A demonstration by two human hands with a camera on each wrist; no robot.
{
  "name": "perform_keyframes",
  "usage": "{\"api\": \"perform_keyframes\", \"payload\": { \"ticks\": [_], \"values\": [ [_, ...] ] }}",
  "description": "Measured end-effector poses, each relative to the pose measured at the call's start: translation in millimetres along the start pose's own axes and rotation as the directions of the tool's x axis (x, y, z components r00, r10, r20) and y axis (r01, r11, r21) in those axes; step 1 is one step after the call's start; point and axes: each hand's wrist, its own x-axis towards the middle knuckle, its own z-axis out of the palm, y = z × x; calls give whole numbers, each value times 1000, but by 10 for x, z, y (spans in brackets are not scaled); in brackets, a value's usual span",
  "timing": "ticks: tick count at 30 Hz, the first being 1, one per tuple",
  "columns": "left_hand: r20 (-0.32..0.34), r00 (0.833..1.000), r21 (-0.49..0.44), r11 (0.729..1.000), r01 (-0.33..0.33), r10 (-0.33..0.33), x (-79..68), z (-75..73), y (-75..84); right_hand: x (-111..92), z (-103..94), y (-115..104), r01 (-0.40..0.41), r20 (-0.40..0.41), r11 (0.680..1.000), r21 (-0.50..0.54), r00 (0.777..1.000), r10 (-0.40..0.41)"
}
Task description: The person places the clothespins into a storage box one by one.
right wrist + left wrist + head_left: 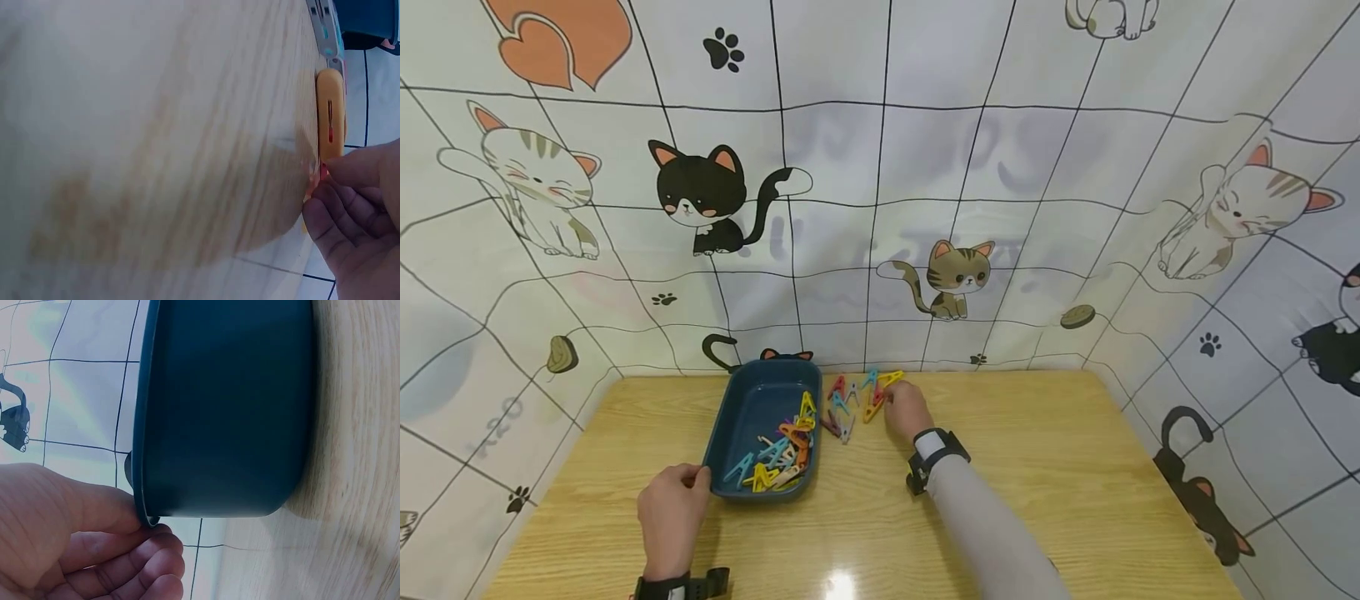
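At its near left corner, a dark blue plastic basin (737, 417) has its rim pinched between the thumb and fingers of my left hand (673, 508); the left wrist view shows the basin's outer wall close up. Inside the basin lies a pile of coloured clothespins (775, 458). My right hand (907, 410) is among loose clothespins right of the basin, pinching a red clothespin (323, 170), mostly hidden by the fingertips. An orange clothespin (331, 112) lies right beside those fingertips. A yellow clothespin (891, 377) is just behind the hand.
Several more clothespins, among them a blue one (841, 403) and a grey one (846, 429), lie between the basin and my right hand. The wooden table (1000, 467) backs onto a hanging cloth (835, 167) printed with cats, which also encloses both sides.
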Motion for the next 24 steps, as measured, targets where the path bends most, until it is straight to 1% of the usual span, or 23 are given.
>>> {"api": "perform_keyframes", "payload": {
  "ticks": [5, 10, 13, 17, 21, 24],
  "values": [
    [-12, 1000, 4, 1000, -6, 6, -12, -8, 8, 16, -1, 35, 44, 39, 998, -50, 998, -42],
    [-9, 1000, 8, 1000, -8, 8, -14, -11, 15, 26, -43, 12, 44, 103, 996, -79, 994, -36],
    [-8, 1000, 8, 1000, -5, 5, -17, -11, 23, 26, -72, 5, 68, 134, 992, -103, 990, -54],
    [-10, 1000, 7, 1000, -6, 6, -16, -12, 28, 19, -114, -11, 100, 181, 988, -120, 981, -77],
    [-12, 1000, 6, 1000, -5, 5, -18, -13, 30, -3, -148, -31, 111, 241, 989, -99, 967, -84],
    [-16, 1000, 6, 1000, -8, 8, -21, -10, 29, -19, -156, -33, 143, 278, 985, -95, 954, -111]
  ]
}}
